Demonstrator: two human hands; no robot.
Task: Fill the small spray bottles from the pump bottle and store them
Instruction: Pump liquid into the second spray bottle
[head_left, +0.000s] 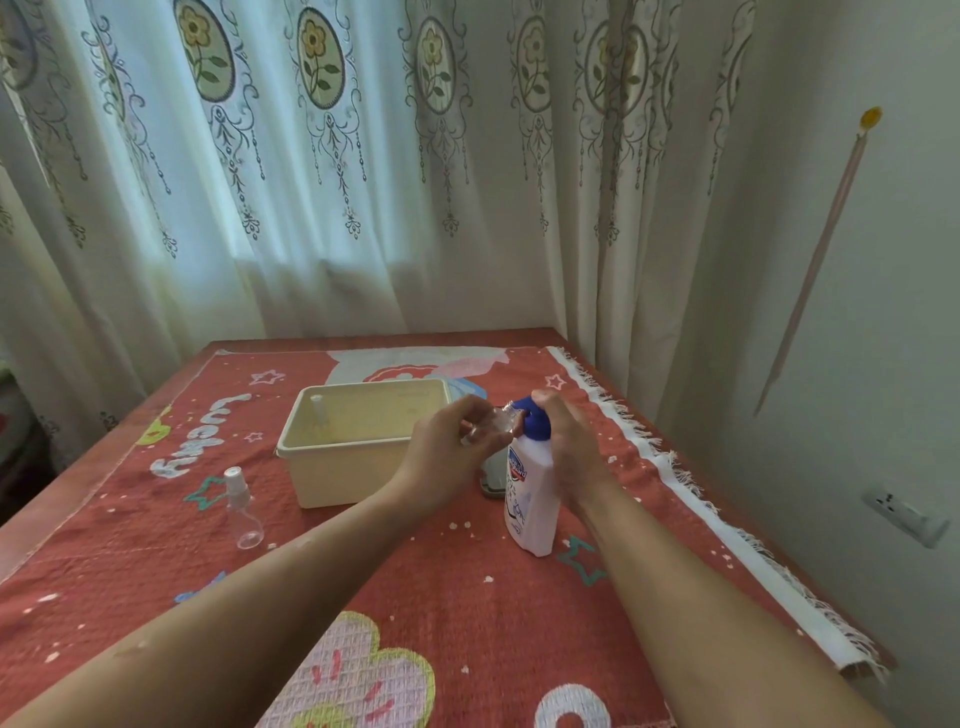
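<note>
**Neck to the spout: the fill hangs on one small line-up**

From where I stand, everything happens at the right side of the table (519, 335), over the red patterned cloth (415, 597). The left hand (447, 447) pinches a clear small spray bottle (491, 422), with the fingers (470, 408) curled round its body. The bottle is held almost on its side. Its long axis runs left to right, and its neck points right at the blue pump head (535, 423).

The white pump bottle (530, 499) stands upright on the cloth. The right hand (569, 441) is draped over the pump head from the right, its fingers bent down over the top. That hand is blurred, so I cannot tell how hard it presses.

What matters is the meeting point between the hands. The spout faces left and the little bottle's neck faces right, and the two look as if they are touching or very nearly so. I judge the right hand is placed to push straight down while the left keeps the neck under the spout. If the neck drifts sideways, the liquid would likely land on the cloth.

Left of the hands sits a cream plastic tub (343, 470) with one capped spray bottle (317, 410) inside. Another capped spray bottle (243, 512) rests on the cloth, well to the left.
</note>
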